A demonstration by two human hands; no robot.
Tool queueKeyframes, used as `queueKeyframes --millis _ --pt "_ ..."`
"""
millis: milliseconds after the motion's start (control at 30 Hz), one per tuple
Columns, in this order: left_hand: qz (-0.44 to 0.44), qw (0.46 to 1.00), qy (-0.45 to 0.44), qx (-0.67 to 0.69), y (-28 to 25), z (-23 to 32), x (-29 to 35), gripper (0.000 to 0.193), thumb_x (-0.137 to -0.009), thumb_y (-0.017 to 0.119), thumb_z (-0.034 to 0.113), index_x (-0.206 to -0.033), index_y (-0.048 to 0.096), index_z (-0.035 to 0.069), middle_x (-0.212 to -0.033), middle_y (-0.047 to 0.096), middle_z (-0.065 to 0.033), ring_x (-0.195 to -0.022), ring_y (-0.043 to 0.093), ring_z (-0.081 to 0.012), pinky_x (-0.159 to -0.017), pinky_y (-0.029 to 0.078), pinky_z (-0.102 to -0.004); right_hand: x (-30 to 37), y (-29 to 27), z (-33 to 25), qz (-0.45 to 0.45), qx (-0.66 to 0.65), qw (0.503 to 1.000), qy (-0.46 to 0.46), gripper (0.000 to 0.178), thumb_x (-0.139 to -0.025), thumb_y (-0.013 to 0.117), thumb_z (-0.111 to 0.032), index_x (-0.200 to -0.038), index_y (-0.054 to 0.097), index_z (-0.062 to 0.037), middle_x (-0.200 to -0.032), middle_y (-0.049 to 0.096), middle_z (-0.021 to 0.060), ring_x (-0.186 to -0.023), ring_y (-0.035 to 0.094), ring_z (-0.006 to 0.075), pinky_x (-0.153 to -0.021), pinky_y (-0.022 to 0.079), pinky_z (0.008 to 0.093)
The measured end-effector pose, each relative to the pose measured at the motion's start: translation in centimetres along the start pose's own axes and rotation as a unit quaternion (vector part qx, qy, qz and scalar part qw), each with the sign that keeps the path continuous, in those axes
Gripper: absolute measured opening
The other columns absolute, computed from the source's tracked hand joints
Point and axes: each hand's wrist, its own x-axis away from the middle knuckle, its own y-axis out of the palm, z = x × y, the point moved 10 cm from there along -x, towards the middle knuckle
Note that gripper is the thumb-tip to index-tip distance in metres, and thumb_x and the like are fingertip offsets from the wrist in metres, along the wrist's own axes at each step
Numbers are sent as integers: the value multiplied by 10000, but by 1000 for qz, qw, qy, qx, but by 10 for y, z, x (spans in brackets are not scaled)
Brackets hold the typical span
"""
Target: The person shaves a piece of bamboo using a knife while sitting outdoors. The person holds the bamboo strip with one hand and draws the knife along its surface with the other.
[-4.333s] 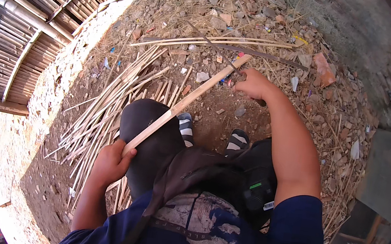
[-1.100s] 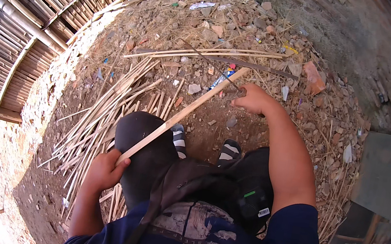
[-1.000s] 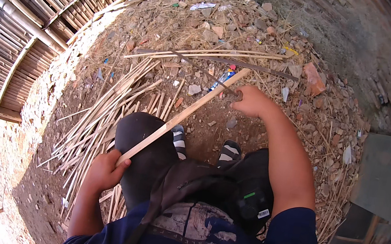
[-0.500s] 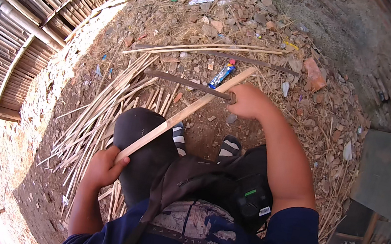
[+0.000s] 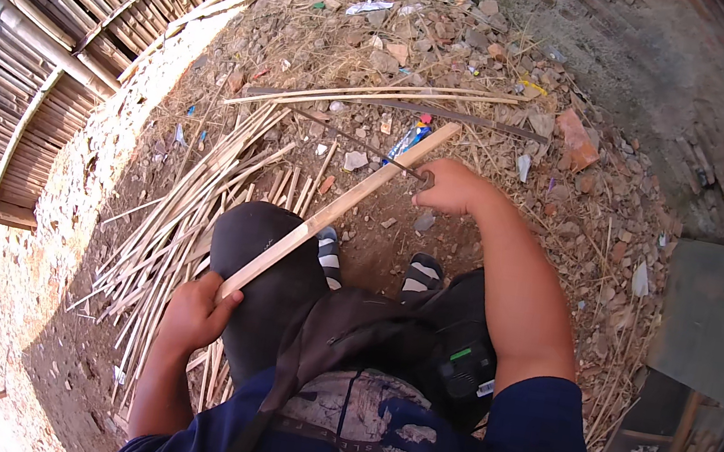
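Observation:
My left hand [image 5: 195,312] is closed around the lower end of a flat, pale bamboo strip [image 5: 357,196]. The strip slants up to the right across my dark-clad left knee [image 5: 252,234], its far end free. In my right hand [image 5: 450,189] is the handle of a long, dark machete [image 5: 338,133], mostly covered by the fingers. Its blade points left and looks thin, nearly edge-on. Near my right hand the blade crosses the strip; whether it bites into the wood I cannot tell.
Many cut strips [image 5: 183,215] lie heaped to the left of my knee. Beyond, longer strips [image 5: 372,91] rest beside a dark flat bar [image 5: 487,123] and a blue wrapper [image 5: 406,140]. A broken brick [image 5: 577,141] lies at right, below a rough wall [image 5: 651,82]. A bamboo panel [image 5: 57,26] stands left.
The machete blade has turned from showing its flat side to nearly edge-on, its tip rising slightly. My right hand and the strip's far end have shifted a little left.

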Motion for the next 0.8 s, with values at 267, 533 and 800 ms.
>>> queueKeyframes --millis 267,533,800 --pt "27 1000 11 -9 2 -6 7 408 -939 694 366 -804 533 16 -653 599 -243 -672 625 -477 -606 461 -545 7 -16 -17 1 14 1000 -2 542 -716 726 -278 -1206 710 -47 -1024 722 218 -967 697 378 -874 554 438" --pt "20 1000 -12 -13 2 -4 5 367 -939 688 317 -807 535 11 -680 595 -237 -681 620 -464 -615 453 -520 7 -25 1 64 41 997 -4 617 -736 755 -278 -1270 667 18 -1038 724 236 -970 716 347 -870 558 428" --pt "4 1000 -6 20 4 -13 3 380 -944 695 315 -795 542 1 -650 570 -217 -612 594 -405 -583 436 -468 3 -27 41 28 -116 988 93 622 -771 789 -304 -1278 649 28 -1054 720 208 -873 700 329 -797 551 425"
